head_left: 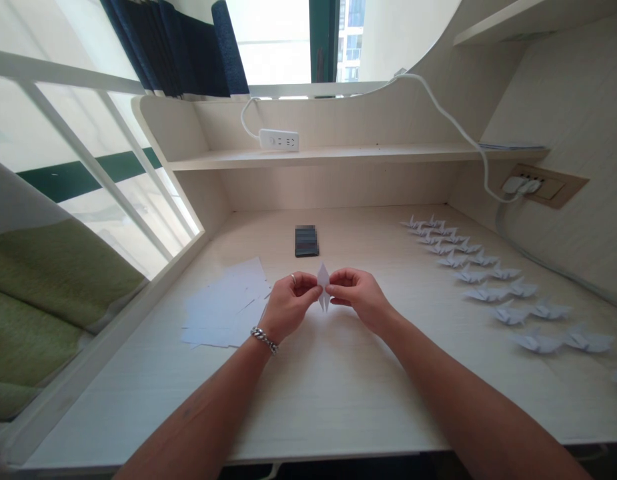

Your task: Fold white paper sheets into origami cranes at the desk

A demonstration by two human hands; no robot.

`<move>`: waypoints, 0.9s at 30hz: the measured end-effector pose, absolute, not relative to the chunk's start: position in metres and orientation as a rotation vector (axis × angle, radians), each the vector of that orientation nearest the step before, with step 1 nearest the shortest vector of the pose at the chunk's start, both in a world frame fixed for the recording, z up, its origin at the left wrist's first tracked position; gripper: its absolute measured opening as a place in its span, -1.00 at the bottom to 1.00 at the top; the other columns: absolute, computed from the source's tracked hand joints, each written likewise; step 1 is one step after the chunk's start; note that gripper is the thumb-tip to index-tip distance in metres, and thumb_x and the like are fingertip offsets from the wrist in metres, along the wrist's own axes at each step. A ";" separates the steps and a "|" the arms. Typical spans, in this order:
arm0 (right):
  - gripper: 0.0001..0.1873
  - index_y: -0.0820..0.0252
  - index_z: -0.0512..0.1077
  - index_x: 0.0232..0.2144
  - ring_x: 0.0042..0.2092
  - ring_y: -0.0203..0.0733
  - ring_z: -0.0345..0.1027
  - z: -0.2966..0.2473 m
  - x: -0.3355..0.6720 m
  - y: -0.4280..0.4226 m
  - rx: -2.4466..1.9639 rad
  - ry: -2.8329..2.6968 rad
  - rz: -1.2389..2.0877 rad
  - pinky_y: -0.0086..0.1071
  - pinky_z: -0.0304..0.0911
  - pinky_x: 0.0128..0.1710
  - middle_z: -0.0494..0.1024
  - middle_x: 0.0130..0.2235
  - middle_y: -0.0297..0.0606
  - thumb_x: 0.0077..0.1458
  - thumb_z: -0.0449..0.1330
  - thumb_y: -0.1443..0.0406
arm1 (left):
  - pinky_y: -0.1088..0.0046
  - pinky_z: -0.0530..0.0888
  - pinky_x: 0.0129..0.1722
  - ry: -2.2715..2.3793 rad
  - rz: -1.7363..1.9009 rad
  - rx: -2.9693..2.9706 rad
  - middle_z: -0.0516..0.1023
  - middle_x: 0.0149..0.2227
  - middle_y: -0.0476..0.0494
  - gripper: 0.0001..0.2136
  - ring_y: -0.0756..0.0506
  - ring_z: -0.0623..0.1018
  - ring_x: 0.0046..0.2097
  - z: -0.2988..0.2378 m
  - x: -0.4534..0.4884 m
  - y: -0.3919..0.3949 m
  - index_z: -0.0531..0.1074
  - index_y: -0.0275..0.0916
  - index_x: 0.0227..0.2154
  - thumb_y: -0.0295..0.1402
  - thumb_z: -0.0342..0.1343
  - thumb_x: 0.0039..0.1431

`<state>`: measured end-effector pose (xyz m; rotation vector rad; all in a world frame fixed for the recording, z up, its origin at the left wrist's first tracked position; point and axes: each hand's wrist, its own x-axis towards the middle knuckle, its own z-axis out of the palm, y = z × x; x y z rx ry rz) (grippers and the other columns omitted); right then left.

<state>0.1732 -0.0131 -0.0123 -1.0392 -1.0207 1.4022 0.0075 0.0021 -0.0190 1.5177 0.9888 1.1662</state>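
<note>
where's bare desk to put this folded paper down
Bare desk lies near the front edge, and between the dark block and the paper cranes. Crowded: loose sheets beside the left hand holding the folded paper, cranes along the right.

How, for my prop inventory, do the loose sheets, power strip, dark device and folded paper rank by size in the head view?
1. Loose sheets: largest.
2. Power strip and dark device: alike; the strip sits farther back, so unranked.
3. Folded paper, pinched between left hand and right hand: smallest.
</note>
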 end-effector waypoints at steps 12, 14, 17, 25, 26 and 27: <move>-0.72 0.25 0.56 -0.45 -0.41 -0.20 0.49 -0.011 0.176 -0.014 -0.894 -1.071 1.532 -0.21 0.41 -0.22 0.58 -0.47 -0.27 -0.31 0.44 0.27 | 0.43 0.47 -0.34 0.922 1.116 1.423 0.57 -0.42 -0.12 -0.80 -0.02 0.52 -0.39 -0.014 0.008 -0.001 0.49 -0.33 -0.40 -0.34 0.32 -0.09; -0.73 0.25 0.57 -0.44 -0.43 -0.19 0.49 -0.012 0.177 -0.014 -0.909 -1.078 1.520 -0.21 0.42 -0.26 0.59 -0.47 -0.26 -0.30 0.43 0.27 | 0.43 0.48 -0.36 0.900 1.110 1.378 0.56 -0.44 -0.10 -0.80 -0.01 0.51 -0.41 -0.011 0.008 -0.003 0.48 -0.32 -0.42 -0.35 0.33 -0.11; -0.76 0.22 0.58 -0.45 -0.43 -0.20 0.48 -0.012 0.177 -0.013 -0.914 -1.077 1.500 -0.25 0.42 -0.30 0.60 -0.45 -0.26 -0.29 0.42 0.29 | 0.43 0.49 -0.37 0.860 1.103 1.263 0.56 -0.46 -0.08 -0.80 -0.01 0.52 -0.41 -0.007 0.009 -0.005 0.47 -0.31 -0.44 -0.37 0.34 -0.14; -0.81 0.22 0.59 -0.46 -0.38 -0.19 0.47 -0.011 0.177 -0.015 -0.859 -1.097 1.512 -0.21 0.42 -0.24 0.58 -0.47 -0.27 -0.26 0.39 0.32 | 0.46 0.49 -0.37 0.803 1.113 1.197 0.53 -0.52 -0.03 -0.88 0.01 0.51 -0.44 -0.005 0.011 -0.007 0.49 -0.30 -0.51 -0.43 0.31 -0.15; -0.82 0.23 0.59 -0.46 -0.37 -0.18 0.48 -0.011 0.177 -0.015 -0.854 -1.098 1.518 -0.19 0.42 -0.23 0.58 -0.46 -0.25 -0.24 0.38 0.30 | 0.46 0.49 -0.36 0.810 1.115 1.214 0.53 -0.52 -0.03 -0.89 0.01 0.51 -0.44 -0.005 0.011 -0.006 0.49 -0.30 -0.52 -0.44 0.31 -0.15; -0.83 0.24 0.59 -0.46 -0.36 -0.16 0.48 -0.010 0.177 -0.016 -0.854 -1.099 1.520 -0.18 0.42 -0.22 0.58 -0.45 -0.24 -0.21 0.37 0.29 | 0.45 0.49 -0.34 0.825 1.118 1.235 0.54 -0.52 -0.04 -0.90 0.01 0.51 -0.43 -0.005 0.011 -0.006 0.50 -0.30 -0.52 -0.45 0.30 -0.15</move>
